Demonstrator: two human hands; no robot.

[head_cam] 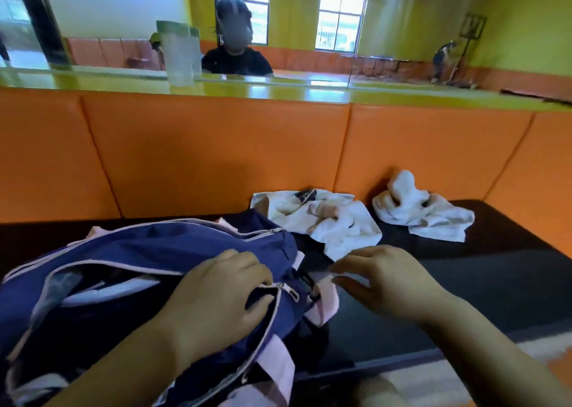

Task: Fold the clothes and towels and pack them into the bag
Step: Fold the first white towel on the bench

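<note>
A navy bag [148, 248] with pink trim and straps lies on the black mat at the lower left, its main zip open, with white cloth showing inside. My left hand [216, 295] grips the bag's edge at the zip end, fingers curled over the opening. My right hand [387, 279] hovers just right of the bag with fingers loosely spread, holding nothing. Behind the bag lies a crumpled white towel [325, 220]. A second crumpled white towel [421, 211] sits further right, against the padding.
The black mat [464, 276] is bounded at the back and right by an orange padded wall [216, 152]. A green ledge [247, 87] above carries a clear plastic jug [179, 53]. Behind it a mirror reflects a person in a dark top [236, 59].
</note>
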